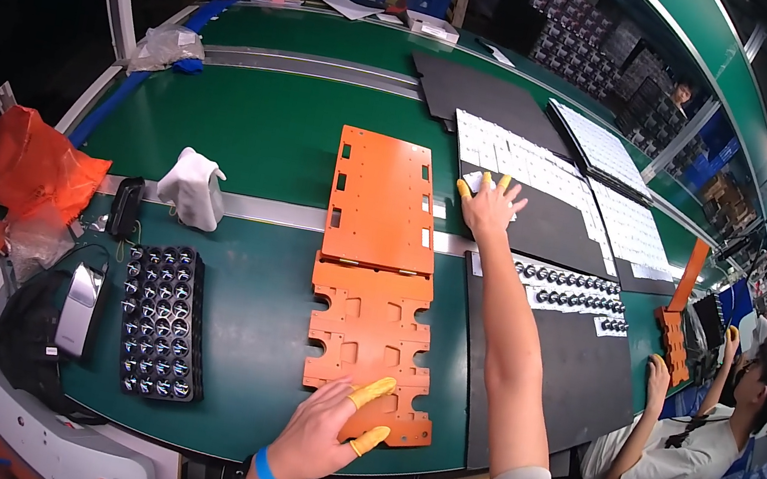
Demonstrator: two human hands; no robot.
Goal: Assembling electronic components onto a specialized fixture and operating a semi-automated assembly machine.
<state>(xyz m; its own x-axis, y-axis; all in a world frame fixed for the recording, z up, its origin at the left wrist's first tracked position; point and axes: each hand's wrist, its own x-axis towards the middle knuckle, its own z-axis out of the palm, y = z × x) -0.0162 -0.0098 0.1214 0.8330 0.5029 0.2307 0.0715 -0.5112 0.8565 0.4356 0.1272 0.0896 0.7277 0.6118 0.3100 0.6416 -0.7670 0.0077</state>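
Note:
My left hand (315, 434), with yellow finger cots and a blue wristband, rests open at the near end of an orange hinged fixture (369, 313). The fixture's slotted upper plate (380, 200) lies folded back, away from me. My right hand (490, 207), also in yellow finger cots, reaches far forward over a black board (549, 219). Its fingers are spread at the edge of the white flat pieces (523, 161) laid in rows there; whether a fingertip presses on one is unclear. Nearer, another black board (564, 371) carries rows of small dark round parts on white pieces (566, 299).
A black tray of round shiny parts (162, 319) stands left of the fixture. Around it are a white cloth (193, 187), a silver power bank (78, 310) and an orange plastic bag (36, 166). More boards with white pieces (602, 146) lie far right. A co-worker (699, 445) sits at right beside another orange fixture (673, 344).

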